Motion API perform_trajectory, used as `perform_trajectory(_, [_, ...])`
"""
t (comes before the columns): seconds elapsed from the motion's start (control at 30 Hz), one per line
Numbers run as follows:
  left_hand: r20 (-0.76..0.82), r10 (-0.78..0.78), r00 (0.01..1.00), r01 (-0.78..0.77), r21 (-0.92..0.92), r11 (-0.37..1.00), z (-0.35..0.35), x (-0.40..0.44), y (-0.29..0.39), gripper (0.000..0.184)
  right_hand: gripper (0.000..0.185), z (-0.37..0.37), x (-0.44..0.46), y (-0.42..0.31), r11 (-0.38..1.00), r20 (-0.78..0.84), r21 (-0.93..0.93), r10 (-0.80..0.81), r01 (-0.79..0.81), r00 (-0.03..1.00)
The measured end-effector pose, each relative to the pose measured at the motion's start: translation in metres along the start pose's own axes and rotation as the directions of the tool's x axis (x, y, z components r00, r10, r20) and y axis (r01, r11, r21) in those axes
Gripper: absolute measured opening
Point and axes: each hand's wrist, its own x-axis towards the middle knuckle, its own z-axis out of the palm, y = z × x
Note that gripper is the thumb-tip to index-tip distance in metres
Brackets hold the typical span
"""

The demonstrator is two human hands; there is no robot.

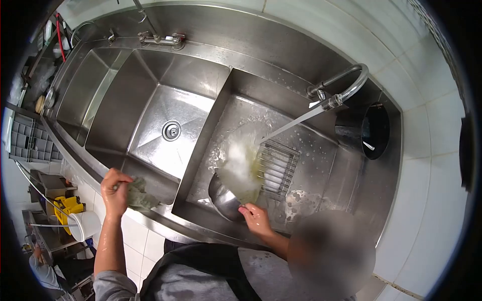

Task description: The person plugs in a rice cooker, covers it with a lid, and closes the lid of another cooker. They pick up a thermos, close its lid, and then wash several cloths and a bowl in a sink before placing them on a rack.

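My left hand (115, 193) is closed on a wet, pale green cloth (142, 196), which hangs over the front edge of the sink (198, 232). With its fingers on the rim, my right hand (257, 218) grips a metal bowl (225, 199) low in the right-hand basin. The bowl is tilted, and white foam and yellowish water (238, 168) splash at its mouth, hiding part of it. From the curved faucet (346, 98) a stream of water (296, 123) runs down towards the foam.
A wire rack (277, 168) lies on the basin floor beside the bowl. A black bucket-like container (364, 131) stands at the right end. A divider (203, 143) separates the middle basin with its drain (171, 131). Another person (47, 271) is at the lower left.
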Motion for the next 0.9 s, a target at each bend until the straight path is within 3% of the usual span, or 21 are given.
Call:
perform_trajectory(0.07, [-0.09, -0.407, 0.909, 0.362, -0.313, 0.878, -0.01, -0.017, -0.017, 0.016, 0.031, -0.011, 0.003, 0.016, 0.999, 0.044, 0.03, 0.032, -0.034, 0.999])
perform_trajectory(0.1, [-0.028, -0.486, 0.874, 0.391, -0.553, 0.736, -0.014, -0.027, -0.031, 0.019, 0.028, -0.019, 0.008, 0.015, 0.987, 0.013, 0.147, 0.07, -0.071, 0.997])
perform_trajectory(0.13, [-0.002, -0.63, 0.777, 0.417, -0.748, 0.516, -0.012, -0.038, -0.046, 0.027, 0.025, -0.028, 0.014, 0.012, 0.959, -0.013, 0.263, 0.111, -0.104, 0.994])
perform_trajectory(0.2, [0.086, -0.644, 0.76, 0.385, -0.858, 0.341, -0.016, -0.053, -0.061, 0.043, 0.026, -0.065, 0.033, -0.022, 0.904, 0.018, 0.335, 0.277, -0.267, 0.961])
perform_trajectory(0.23, [0.084, -0.645, 0.76, 0.382, -0.86, 0.337, -0.017, -0.058, -0.06, 0.043, 0.027, -0.08, 0.046, -0.035, 0.853, 0.004, 0.409, 0.353, -0.324, 0.936])
perform_trajectory(0.27, [0.183, -0.67, 0.719, 0.373, -0.916, 0.15, -0.017, -0.062, -0.059, 0.051, 0.027, -0.094, 0.061, -0.043, 0.793, -0.003, 0.483, 0.425, -0.371, 0.905])
perform_trajectory(0.3, [0.284, -0.674, 0.682, 0.35, -0.936, -0.041, -0.018, -0.066, -0.058, 0.06, 0.025, -0.111, 0.076, -0.035, 0.807, -0.018, 0.489, 0.389, -0.331, 0.921])
perform_trajectory(0.33, [0.281, -0.674, 0.683, 0.344, -0.938, -0.042, -0.018, -0.074, -0.063, 0.06, 0.023, -0.125, 0.093, -0.023, 0.819, -0.033, 0.494, 0.352, -0.291, 0.935])
perform_trajectory(0.43, [0.388, -0.583, 0.714, 0.297, -0.922, -0.249, -0.011, -0.097, -0.089, 0.073, 0.022, -0.151, 0.138, -0.028, 0.833, -0.033, 0.498, 0.295, -0.241, 0.955])
perform_trajectory(0.5, [0.376, -0.569, 0.731, 0.287, -0.927, -0.243, -0.009, -0.097, -0.088, 0.073, 0.021, -0.154, 0.162, -0.043, 0.871, -0.178, 0.455, 0.29, -0.183, 0.94])
perform_trajectory(0.6, [0.338, -0.565, 0.753, 0.268, -0.941, -0.206, -0.009, -0.095, -0.08, 0.075, 0.022, -0.175, 0.202, -0.017, 0.848, -0.194, 0.515, 0.259, -0.127, 0.946])
perform_trajectory(0.73, [0.31, -0.553, 0.774, 0.277, -0.95, -0.146, -0.008, -0.097, -0.085, 0.076, 0.034, -0.186, 0.233, 0.005, 0.857, -0.356, 0.505, 0.314, -0.102, 0.88])
perform_trajectory(0.87, [0.305, -0.565, 0.767, 0.262, -0.952, -0.158, -0.006, -0.099, -0.088, 0.077, 0.036, -0.187, 0.242, 0.01, 0.814, -0.317, 0.572, 0.327, -0.096, 0.89])
perform_trajectory(0.9, [0.305, -0.552, 0.776, 0.255, -0.952, -0.167, -0.006, -0.1, -0.091, 0.076, 0.036, -0.179, 0.236, -0.011, 0.899, -0.286, 0.424, 0.251, -0.113, 0.925])
